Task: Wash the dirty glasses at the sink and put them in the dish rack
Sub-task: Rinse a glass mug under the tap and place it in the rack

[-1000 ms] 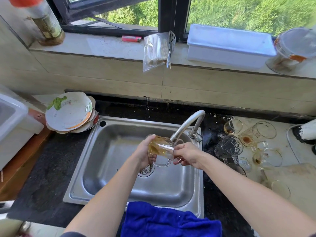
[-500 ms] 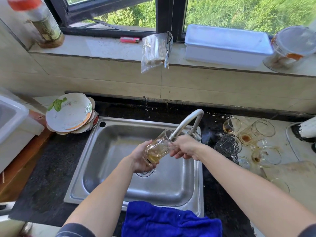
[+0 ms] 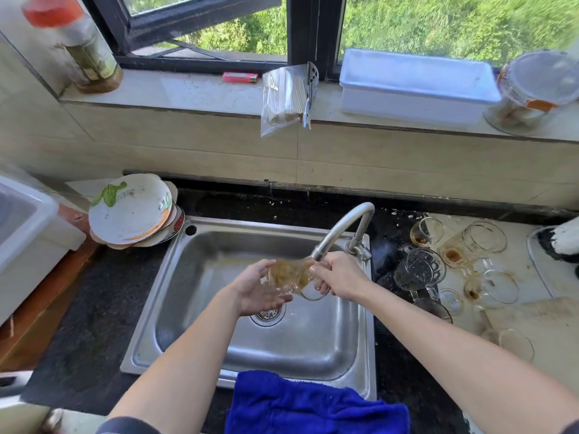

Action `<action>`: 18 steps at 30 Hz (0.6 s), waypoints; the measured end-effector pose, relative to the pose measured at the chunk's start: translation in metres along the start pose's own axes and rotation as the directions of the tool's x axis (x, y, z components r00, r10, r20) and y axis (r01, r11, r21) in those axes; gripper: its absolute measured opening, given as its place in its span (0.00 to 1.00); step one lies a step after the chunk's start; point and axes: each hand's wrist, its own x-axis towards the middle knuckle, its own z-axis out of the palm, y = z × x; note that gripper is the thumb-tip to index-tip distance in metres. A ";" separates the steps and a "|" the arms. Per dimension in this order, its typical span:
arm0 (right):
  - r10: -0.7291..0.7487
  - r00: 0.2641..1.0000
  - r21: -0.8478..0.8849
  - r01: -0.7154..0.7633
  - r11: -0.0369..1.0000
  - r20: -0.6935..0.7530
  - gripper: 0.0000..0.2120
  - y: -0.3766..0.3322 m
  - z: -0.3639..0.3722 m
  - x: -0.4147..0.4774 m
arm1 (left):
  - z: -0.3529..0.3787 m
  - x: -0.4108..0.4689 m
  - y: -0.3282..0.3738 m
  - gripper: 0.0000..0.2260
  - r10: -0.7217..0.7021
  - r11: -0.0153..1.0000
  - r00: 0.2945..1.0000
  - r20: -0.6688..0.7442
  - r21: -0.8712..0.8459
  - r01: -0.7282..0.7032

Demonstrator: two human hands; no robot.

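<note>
— Now the glass (image 3: 289,274) lies sideways over the sink (image 3: 219,245), just under the tap (image 3: 344,223). Half a second ago I had it tilted mouth-up.
— And your hands?
— My left hand (image 3: 260,291) has opened, fingers flat beneath the glass. My right hand (image 3: 340,274) grasps its right end. It's still rinsing, I judge.
— Water running?
— Can't tell. The glass is a blur, and no rack is plainly in view.

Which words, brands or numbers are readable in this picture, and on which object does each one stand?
No text can be read.
Label on the bottle: too blurred to read.
Orange label on the jar: too blurred to read.
On the pink lighter: no legible print.
</note>
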 end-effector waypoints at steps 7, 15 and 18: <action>-0.184 0.977 -0.136 0.169 0.976 -0.108 0.10 0.020 0.006 0.001 | 0.026 0.003 0.014 0.14 0.123 0.992 0.980 -0.156 0.051 -0.116; 0.110 0.983 0.120 -0.093 0.988 -0.148 0.25 0.034 0.009 0.008 | 0.039 -0.021 0.031 0.12 0.699 0.695 0.677 -0.231 0.442 -0.567; 0.094 0.984 0.178 -0.066 0.982 -0.152 0.27 0.036 0.013 0.014 | 0.038 -0.029 0.036 0.11 0.727 0.659 0.667 -0.166 0.442 -0.609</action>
